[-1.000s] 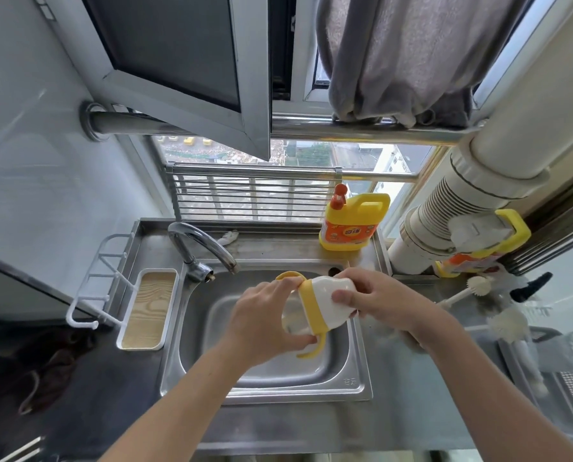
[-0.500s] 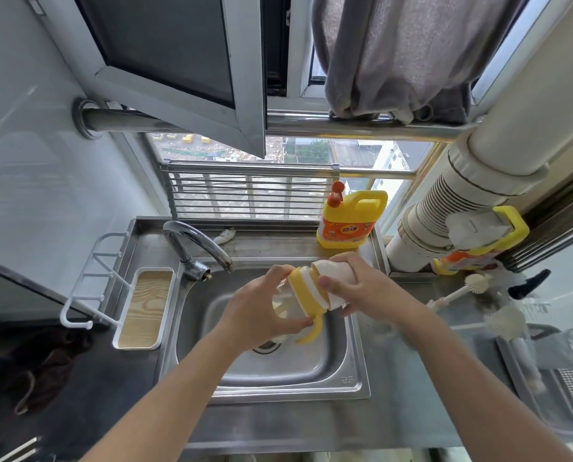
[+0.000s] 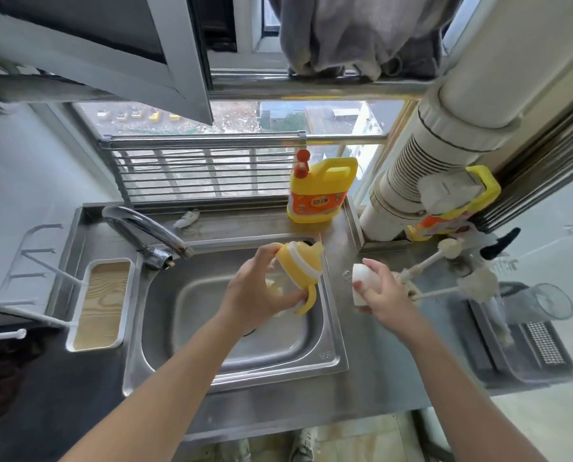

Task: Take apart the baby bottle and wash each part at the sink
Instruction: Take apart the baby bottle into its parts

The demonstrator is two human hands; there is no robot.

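Over sink (image 3: 195, 315): left hand (image 3: 255, 295) grips bottle (image 3: 300, 265); right hand (image 3: 386, 296) holds cap (image 3: 361, 278).

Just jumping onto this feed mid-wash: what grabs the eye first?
The left hand holds the yellow-collared bottle tilted over the sink. The right hand grips the white cap, apart from the bottle, over the counter right of the sink. A yellow detergent jug stands on the ledge behind.

sink (image 3: 331, 358): brushed steel | bottle (image 3: 300, 266): glossy plastic | tray (image 3: 100, 305): wood-grain
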